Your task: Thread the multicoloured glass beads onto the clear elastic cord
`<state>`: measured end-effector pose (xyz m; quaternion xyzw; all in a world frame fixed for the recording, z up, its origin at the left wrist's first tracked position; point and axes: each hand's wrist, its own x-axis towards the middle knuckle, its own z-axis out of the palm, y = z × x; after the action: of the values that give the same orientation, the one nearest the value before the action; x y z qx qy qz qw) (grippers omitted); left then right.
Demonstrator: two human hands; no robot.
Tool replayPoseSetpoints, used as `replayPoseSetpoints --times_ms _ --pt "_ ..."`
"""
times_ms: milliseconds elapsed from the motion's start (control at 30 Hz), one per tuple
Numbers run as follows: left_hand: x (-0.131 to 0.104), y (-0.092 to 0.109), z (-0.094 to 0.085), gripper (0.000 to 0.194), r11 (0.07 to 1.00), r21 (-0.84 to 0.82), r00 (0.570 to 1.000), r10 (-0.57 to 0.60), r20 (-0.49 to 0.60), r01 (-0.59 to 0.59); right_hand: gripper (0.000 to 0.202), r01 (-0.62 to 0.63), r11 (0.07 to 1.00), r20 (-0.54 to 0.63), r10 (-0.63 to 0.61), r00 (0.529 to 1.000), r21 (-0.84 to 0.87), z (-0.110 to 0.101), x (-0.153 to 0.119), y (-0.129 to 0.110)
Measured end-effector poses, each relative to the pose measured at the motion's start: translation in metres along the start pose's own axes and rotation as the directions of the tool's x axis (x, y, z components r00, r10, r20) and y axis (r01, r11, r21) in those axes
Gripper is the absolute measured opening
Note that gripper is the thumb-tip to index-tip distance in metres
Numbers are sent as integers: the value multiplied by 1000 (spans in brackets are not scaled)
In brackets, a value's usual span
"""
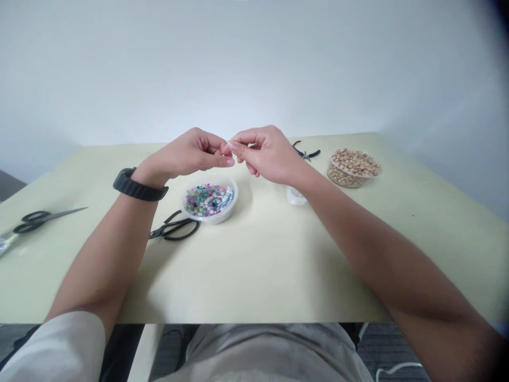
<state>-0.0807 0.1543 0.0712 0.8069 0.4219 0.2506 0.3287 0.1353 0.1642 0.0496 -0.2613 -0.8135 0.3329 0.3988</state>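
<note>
My left hand (194,153) and my right hand (266,152) meet fingertip to fingertip above the table, with thumbs and forefingers pinched. A faint thin thread-like thing shows at the fingertips; it is too small to make out clearly. Just below my left hand stands a round clear bowl (235,200) of colourful beads (209,200). A black wristband (139,185) is on my left wrist. Beneath my right wrist lies a small roll of clear material (296,196), partly hidden by the arm.
Black-handled scissors (178,228) lie against the bead bowl, partly behind my left forearm. Another pair of scissors (40,218) rests at the far left. Black pliers (306,153) and a clear tub (345,179) of tan pieces (358,162) are at the back right of the table (254,276).
</note>
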Motion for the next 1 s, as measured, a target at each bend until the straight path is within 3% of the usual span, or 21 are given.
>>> replayPoseSetpoints --times_ms 300,500,633,800,1000 --pt "-1 -2 -7 19 987 -69 953 122 -277 -146 14 1 990 -30 3 1000 144 5 -1 -5" --pt "-1 -3 -9 15 974 -49 911 187 -368 -220 9 -63 990 11 63 998 127 8 -2 -3" --pt "-1 3 -7 14 971 -32 897 205 -391 -236 11 -38 994 2 38 999 98 10 -3 -3" --pt "-3 11 -3 18 982 -38 915 159 -371 -186 11 -37 998 -4 37 999 49 12 -4 -4" --pt "-4 6 -6 22 986 -62 940 130 -314 -157 14 -40 999 -10 40 999 12 12 -5 -6"
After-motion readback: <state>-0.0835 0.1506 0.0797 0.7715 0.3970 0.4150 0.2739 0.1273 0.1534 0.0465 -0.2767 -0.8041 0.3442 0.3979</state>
